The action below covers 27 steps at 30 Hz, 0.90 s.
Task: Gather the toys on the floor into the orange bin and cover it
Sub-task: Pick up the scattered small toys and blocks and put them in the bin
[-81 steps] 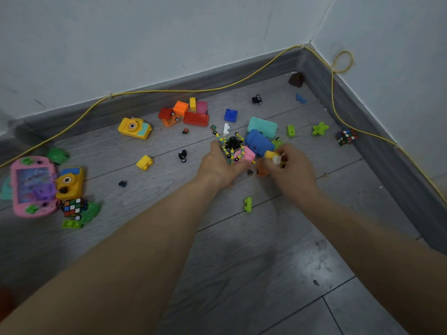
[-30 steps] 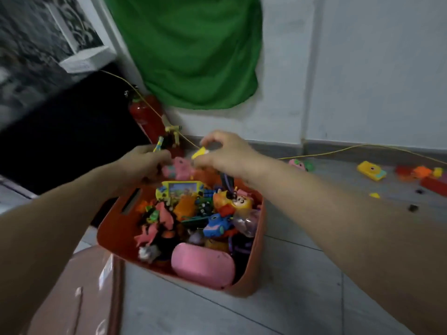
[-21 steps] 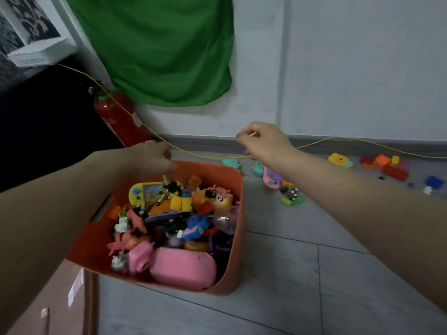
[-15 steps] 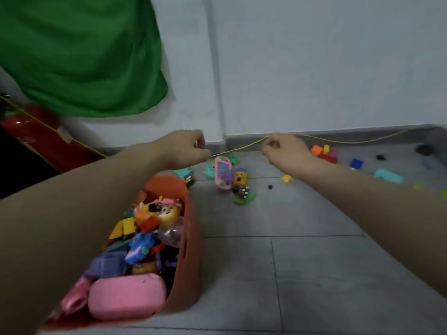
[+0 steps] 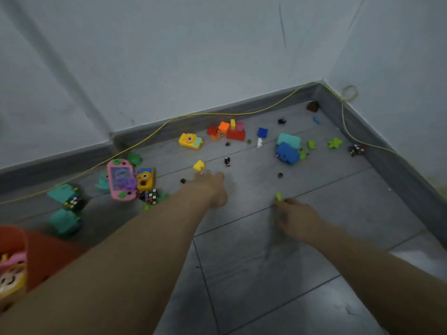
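Toys already fill the orange bin (image 5: 36, 250) at the floor's near-left edge. Right hand (image 5: 296, 220) pinches a small green brick (image 5: 279, 197): light, rigid, easily taken by its sides. Left hand (image 5: 211, 189), fingers blurred so I cannot tell their state, reaches toward the yellow block (image 5: 198, 165).

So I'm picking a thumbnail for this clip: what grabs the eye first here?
Two bare arms reach across the grey floor: the left hand stretches toward a small yellow block, and the right hand is at a small green brick. Bright toys litter the corner beyond, chiefly a pink handheld game at left and a blue and teal pile at right. The orange bin peeks in at lower left.
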Motion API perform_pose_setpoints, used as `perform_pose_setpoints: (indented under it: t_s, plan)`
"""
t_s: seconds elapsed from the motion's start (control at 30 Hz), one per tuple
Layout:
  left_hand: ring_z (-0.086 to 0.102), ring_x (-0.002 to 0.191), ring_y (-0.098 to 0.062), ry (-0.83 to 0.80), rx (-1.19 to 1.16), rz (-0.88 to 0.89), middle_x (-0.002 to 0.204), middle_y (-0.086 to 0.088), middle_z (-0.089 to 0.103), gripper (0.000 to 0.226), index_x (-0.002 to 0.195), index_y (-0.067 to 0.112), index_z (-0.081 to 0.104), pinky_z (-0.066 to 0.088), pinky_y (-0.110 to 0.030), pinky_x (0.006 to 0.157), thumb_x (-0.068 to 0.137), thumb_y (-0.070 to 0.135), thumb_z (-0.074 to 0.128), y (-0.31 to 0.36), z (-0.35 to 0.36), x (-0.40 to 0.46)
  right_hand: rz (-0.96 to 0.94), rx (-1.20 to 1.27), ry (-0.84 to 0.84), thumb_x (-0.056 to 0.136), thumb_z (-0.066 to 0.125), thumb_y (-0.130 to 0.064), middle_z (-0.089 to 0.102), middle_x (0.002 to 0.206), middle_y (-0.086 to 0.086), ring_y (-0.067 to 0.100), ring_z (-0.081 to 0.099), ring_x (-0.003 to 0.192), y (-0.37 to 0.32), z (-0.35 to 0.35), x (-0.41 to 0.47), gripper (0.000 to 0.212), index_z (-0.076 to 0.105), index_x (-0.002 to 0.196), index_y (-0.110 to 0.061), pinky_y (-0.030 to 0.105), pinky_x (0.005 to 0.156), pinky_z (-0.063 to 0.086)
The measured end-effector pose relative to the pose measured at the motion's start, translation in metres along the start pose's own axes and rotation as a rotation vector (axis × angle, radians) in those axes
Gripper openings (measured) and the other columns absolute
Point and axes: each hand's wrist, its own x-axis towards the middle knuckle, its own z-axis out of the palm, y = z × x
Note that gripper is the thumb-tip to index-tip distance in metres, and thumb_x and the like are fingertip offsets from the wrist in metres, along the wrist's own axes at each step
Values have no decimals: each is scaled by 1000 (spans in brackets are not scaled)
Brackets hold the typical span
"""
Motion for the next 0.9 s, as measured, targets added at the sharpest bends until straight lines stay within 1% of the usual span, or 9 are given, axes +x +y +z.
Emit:
perform_pose_setpoints:
  t_s: [0.1, 0.17, 0.27, 0.33, 0.47, 0.6, 0.73, 0.8, 0.9]
  plan:
    - [11, 146, -40, 9, 42, -81, 161, -17, 5, 67, 154, 25, 11, 21, -56, 116, 97, 28, 47, -19, 16, 3, 14, -45, 115, 98, 49, -26, 41, 144, 6, 32, 51, 122, -10, 16, 13, 46, 46, 143, -17, 38, 103, 45]
    - [4, 148, -40, -5, 36, -93, 162, -17, 1, 68, 155, 27, 9, 14, -57, 117, 97, 26, 45, -27, 25, 5, 22, -62, 175, 97, 50, -20, 50, 114, 6, 29, 59, 109, -19, 16, 19, 26, 60, 119, -12, 34, 89, 50]
    - [2, 148, -40, -17, 29, -60, 162, -16, -2, 71, 156, 28, 4, 11, -56, 118, 98, 28, 45, -31, 30, 6, -14, -39, 227, 98, 50, -25, 40, 90, 3, 30, 59, 92, -36, 6, 13, 11, 48, 91, -16, 33, 69, 41]
    - [6, 147, -40, 0, 47, -15, 162, -16, 0, 72, 156, 28, 3, 13, -54, 118, 98, 32, 46, -25, 24, 4, -3, -67, 215, 97, 49, -28, 42, 85, 4, 30, 57, 88, -39, -6, 3, 18, 38, 88, -17, 32, 66, 38]
    - [11, 146, -38, 43, 35, 58, 162, -15, 3, 75, 156, 28, 5, 17, -51, 118, 96, 36, 49, 5, 9, 3, 14, -12, 191, 95, 51, -26, 51, 83, 8, 28, 53, 78, -26, -42, -8, 16, 41, 90, -14, 31, 63, 39]
    - [16, 145, -37, 88, -30, 118, 162, -15, 7, 75, 155, 30, 6, 21, -50, 116, 95, 39, 50, 37, -2, 12, 160, 441, 157, 92, 57, -22, 67, 88, 11, 23, 67, 69, 6, -68, -2, 21, 44, 108, -22, 33, 67, 56]
    - [17, 146, -35, 103, -77, 158, 162, -13, 7, 77, 155, 34, 4, 23, -49, 116, 95, 42, 51, 67, 0, 23, 368, 910, 272, 83, 61, -9, 70, 88, 23, 29, 70, 73, 47, -73, 16, 5, 60, 87, -6, 49, 77, 60]
    - [16, 146, -34, 102, -107, 149, 162, -12, 7, 79, 155, 36, 1, 24, -49, 116, 95, 44, 51, 78, 2, 31, 441, 1232, 336, 81, 59, 4, 64, 95, 29, 30, 64, 74, 66, -83, 23, 10, 56, 89, -1, 45, 73, 61]
    - [17, 146, -35, 99, -133, 108, 162, -12, 6, 85, 155, 36, -3, 26, -48, 116, 92, 44, 55, 105, -1, 49, 481, 1620, 289, 80, 54, 9, 52, 89, 17, 23, 54, 72, 103, -105, 38, 16, 55, 89, -3, 32, 60, 53]
